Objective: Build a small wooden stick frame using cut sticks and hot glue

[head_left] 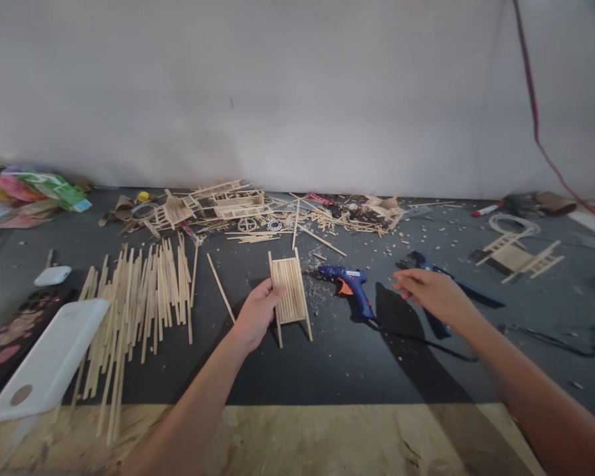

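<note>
Broadly, we are working over a dark mat (327,357) spread across the bench, with a big fan of loose wooden sticks (139,297) lying at its left part. Our left hand (256,312) is gripping the left edge of a small stick panel (291,291), which is resting on the mat. Our right hand (429,294) is hovering open and holding nothing, just right of the blue glue gun (350,283) lying beside the panel.
</note>
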Demonstrator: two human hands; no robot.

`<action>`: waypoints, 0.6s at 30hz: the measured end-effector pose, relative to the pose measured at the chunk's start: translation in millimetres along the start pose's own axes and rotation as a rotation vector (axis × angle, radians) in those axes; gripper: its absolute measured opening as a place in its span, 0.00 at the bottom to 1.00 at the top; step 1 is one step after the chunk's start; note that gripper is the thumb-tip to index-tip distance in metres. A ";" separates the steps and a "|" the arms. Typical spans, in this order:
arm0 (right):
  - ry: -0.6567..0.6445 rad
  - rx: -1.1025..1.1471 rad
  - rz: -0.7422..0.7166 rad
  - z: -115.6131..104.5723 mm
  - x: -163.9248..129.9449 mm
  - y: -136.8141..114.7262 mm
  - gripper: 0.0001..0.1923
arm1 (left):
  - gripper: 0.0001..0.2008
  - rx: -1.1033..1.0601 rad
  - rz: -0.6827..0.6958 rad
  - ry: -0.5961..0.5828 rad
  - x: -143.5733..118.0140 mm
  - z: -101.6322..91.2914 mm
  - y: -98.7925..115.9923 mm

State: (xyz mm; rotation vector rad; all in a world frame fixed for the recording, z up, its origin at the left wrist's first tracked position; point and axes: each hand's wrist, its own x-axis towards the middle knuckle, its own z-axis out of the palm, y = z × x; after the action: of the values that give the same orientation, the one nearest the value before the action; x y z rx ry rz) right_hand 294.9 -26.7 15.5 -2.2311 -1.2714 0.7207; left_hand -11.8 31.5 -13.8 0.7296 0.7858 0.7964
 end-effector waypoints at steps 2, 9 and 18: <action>-0.003 -0.072 0.012 -1.8 -0.8 -2.5 0.15 | 0.14 -0.005 -0.005 0.017 0.2 -0.1 0.3; -0.170 -0.088 0.019 13.8 -10.7 -14.7 0.23 | 0.13 -0.020 -0.003 0.030 0.3 1.6 2.5; -0.109 -0.003 -0.094 44.6 -20.4 -27.9 0.19 | 0.15 0.002 -0.015 0.006 -3.0 3.1 5.4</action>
State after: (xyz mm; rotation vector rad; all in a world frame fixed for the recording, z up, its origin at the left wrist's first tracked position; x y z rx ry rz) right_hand 239.7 -25.6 3.7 -2.1436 -1.4198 0.8153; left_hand -12.4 30.9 -7.0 0.7226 0.7965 0.7847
